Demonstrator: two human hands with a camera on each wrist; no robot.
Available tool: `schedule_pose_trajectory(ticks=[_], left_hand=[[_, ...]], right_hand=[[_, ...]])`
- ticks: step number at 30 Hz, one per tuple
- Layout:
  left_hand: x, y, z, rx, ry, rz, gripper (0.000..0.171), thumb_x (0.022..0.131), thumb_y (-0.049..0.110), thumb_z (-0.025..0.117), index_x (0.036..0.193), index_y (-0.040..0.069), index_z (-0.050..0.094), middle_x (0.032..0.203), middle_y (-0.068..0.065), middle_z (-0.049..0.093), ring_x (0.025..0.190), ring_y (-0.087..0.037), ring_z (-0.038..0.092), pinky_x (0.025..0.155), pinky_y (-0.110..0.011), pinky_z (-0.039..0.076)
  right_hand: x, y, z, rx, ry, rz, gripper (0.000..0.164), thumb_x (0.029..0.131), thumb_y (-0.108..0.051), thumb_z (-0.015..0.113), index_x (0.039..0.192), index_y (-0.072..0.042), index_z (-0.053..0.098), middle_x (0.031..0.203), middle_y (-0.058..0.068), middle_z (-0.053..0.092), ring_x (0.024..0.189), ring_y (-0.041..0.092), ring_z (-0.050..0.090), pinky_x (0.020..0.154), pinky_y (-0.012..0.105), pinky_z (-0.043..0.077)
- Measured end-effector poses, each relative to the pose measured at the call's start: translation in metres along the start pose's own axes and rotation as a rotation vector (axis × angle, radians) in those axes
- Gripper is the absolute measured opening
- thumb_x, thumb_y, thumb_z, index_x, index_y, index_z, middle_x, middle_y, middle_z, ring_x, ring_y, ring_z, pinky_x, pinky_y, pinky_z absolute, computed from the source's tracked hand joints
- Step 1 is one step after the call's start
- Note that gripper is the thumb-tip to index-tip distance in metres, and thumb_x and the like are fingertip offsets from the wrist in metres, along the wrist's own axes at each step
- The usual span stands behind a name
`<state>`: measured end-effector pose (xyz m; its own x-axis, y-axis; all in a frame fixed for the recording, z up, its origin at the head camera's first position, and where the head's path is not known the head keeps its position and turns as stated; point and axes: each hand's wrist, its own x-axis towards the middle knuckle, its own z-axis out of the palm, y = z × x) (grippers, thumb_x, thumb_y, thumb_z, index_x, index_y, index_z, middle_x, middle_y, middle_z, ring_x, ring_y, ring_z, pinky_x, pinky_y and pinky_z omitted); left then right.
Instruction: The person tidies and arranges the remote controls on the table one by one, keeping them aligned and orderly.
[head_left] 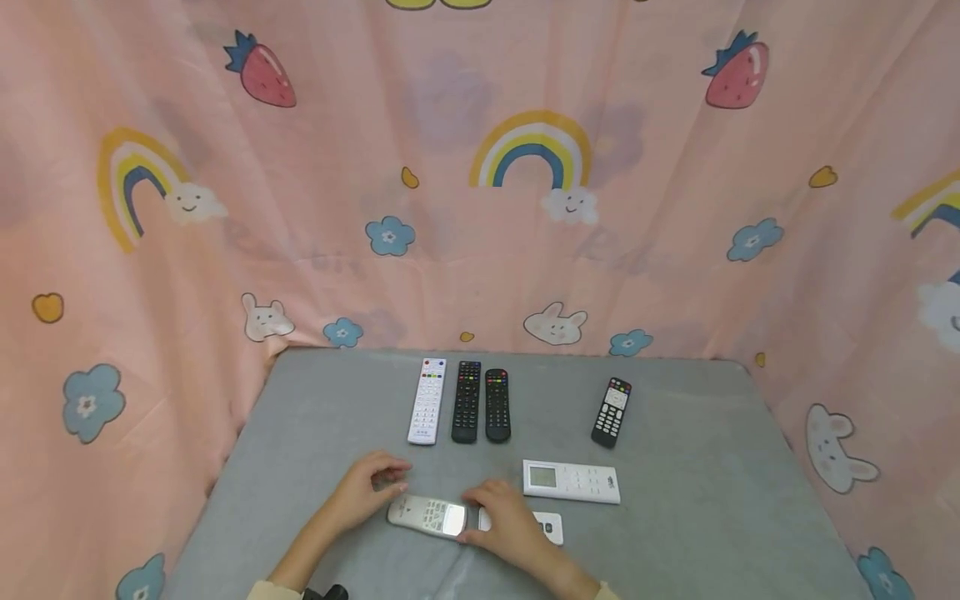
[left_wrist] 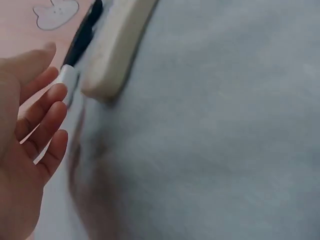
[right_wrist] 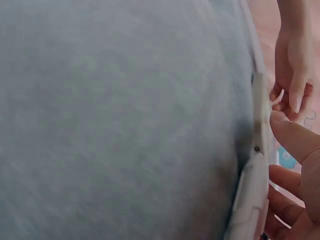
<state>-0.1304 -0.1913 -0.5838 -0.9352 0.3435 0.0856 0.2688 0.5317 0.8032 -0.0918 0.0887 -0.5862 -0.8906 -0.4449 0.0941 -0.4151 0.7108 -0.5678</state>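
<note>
A silver-grey remote control (head_left: 426, 515) with a lit-looking screen lies crosswise near the front of the table. My right hand (head_left: 510, 525) holds its screen end, thumb on the near side and fingers on the far side. Partly under that hand lies a white remote control (head_left: 551, 527), its middle hidden. My left hand (head_left: 365, 492) hovers at the other end of the silver-grey remote control. In the left wrist view, the left hand's fingers (left_wrist: 52, 112) are loosely bent and apart from that remote control (left_wrist: 112, 55).
A white remote control with a display (head_left: 572, 482) lies behind the right hand. Farther back stand in a row a white remote control (head_left: 427, 402) and two black ones (head_left: 466, 402) (head_left: 497, 405). Another black remote control (head_left: 611, 412) lies to the right. A patterned pink curtain (head_left: 315, 208) surrounds the grey table (head_left: 697, 483).
</note>
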Motion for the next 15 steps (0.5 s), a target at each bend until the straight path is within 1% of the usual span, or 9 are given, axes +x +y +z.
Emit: schedule_pose_trajectory(ticks=[3,5,7,9,12,15], left_hand=[[-0.012,-0.012,0.001,0.052,0.001,0.031,0.034,0.079,0.027,0.082,0.111,0.018,0.073,0.104,0.005,0.069,0.096,-0.008,0.061,0.085,-0.025,0.053],[-0.017,-0.017,0.002,0.103,-0.012,0.039,0.040,0.074,0.036,0.084,0.112,0.025,0.073,0.104,0.011,0.068,0.100,-0.006,0.058,0.089,-0.028,0.050],[-0.020,-0.020,0.002,0.130,-0.042,0.022,0.047,0.070,0.044,0.085,0.113,0.031,0.072,0.107,0.016,0.065,0.104,-0.006,0.055,0.093,-0.031,0.048],[-0.023,-0.021,0.001,0.150,-0.071,0.002,0.053,0.066,0.047,0.086,0.115,0.035,0.070,0.109,0.016,0.063,0.107,-0.008,0.053,0.096,-0.034,0.046],[-0.024,-0.021,0.001,0.176,-0.100,-0.024,0.057,0.063,0.044,0.089,0.116,0.037,0.069,0.110,0.016,0.060,0.108,-0.011,0.050,0.097,-0.037,0.046],[-0.024,-0.021,0.001,0.217,-0.106,-0.019,0.058,0.062,0.037,0.091,0.116,0.037,0.069,0.110,0.016,0.058,0.108,-0.011,0.049,0.096,-0.038,0.046]], right_hand=[[0.000,-0.001,0.004,-0.029,0.006,0.002,0.054,0.069,-0.045,0.085,0.112,-0.017,0.071,0.101,-0.007,0.066,0.097,0.011,0.056,0.088,0.032,0.048],[0.000,-0.001,0.005,-0.040,-0.008,0.024,0.054,0.068,-0.045,0.086,0.112,-0.018,0.072,0.101,-0.008,0.066,0.098,0.011,0.056,0.090,0.033,0.048],[0.000,-0.002,0.006,-0.050,-0.023,0.045,0.055,0.067,-0.045,0.087,0.112,-0.019,0.072,0.101,-0.009,0.065,0.098,0.010,0.055,0.091,0.035,0.047],[0.001,-0.003,0.008,-0.060,-0.036,0.062,0.055,0.066,-0.044,0.087,0.112,-0.019,0.072,0.101,-0.009,0.064,0.098,0.010,0.054,0.091,0.036,0.046],[0.001,-0.005,0.010,-0.075,-0.038,0.076,0.055,0.065,-0.044,0.088,0.112,-0.019,0.072,0.101,-0.009,0.063,0.098,0.010,0.053,0.092,0.037,0.046],[0.000,-0.006,0.012,-0.090,-0.028,0.082,0.055,0.064,-0.043,0.088,0.111,-0.018,0.073,0.100,-0.009,0.062,0.097,0.010,0.053,0.094,0.040,0.046]])
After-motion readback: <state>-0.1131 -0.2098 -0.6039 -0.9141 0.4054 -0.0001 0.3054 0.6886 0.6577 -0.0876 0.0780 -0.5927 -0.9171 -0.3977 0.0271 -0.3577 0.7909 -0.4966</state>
